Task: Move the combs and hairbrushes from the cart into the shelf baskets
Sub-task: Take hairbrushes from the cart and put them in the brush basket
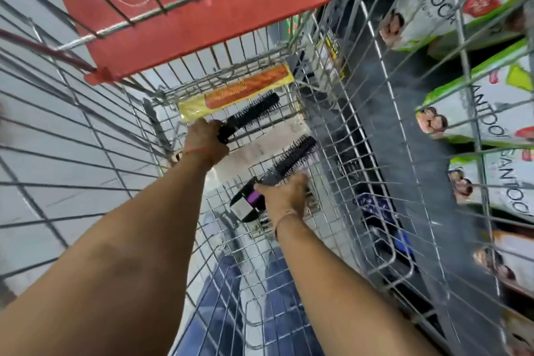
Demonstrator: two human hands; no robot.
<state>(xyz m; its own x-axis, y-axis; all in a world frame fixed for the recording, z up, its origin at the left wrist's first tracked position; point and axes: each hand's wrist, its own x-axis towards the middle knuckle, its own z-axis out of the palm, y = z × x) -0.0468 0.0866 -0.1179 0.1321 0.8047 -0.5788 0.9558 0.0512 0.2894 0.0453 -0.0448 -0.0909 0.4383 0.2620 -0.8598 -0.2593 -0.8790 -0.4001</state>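
Both my arms reach down into a wire shopping cart [341, 136]. My left hand [205, 141] is closed round the handle of a black round hairbrush [252, 114] near the cart's far end. My right hand [284, 196] grips a second black round hairbrush [294, 157] by its handle, which carries a purple and white label [248, 205]. An orange comb in a yellow packet [235, 92] lies on the cart floor just beyond the left hand's brush.
The cart's red child-seat flap [187, 9] hangs over the far end. To the right stand wire shelf baskets [468, 72] with green and white boxed products [479, 113]. Dark items [381, 211] lie low between cart and shelf. Grey tiled floor shows at left.
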